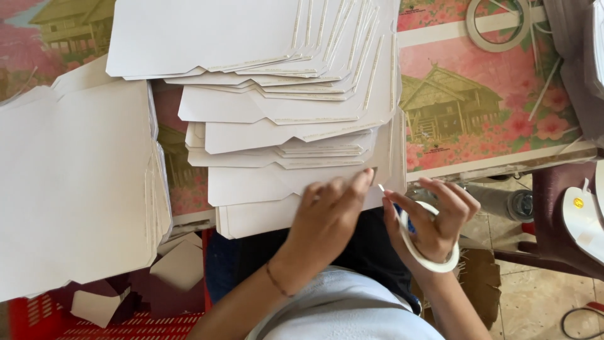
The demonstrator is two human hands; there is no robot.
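Note:
My left hand (327,214) lies flat, fingers spread, on the near right corner of a fanned pile of white die-cut card sheets (277,126); nothing is gripped in it. Narrow pale tape strips run along the sheets' right edges. Just to the right, my right hand (437,217) holds a roll of white tape (434,261) looped around the palm. A short end of tape (381,187) sticks out from its fingertips beside the pile's corner. Something small and blue (403,221) shows inside that hand; what it is I cannot tell.
A second stack of white sheets (75,189) lies at the left. The table has a pink flowered cloth (478,107) with another tape ring (497,25) at the back right. Card scraps (182,264) and a red crate (126,327) are below left; a maroon chair (560,201) is at the right.

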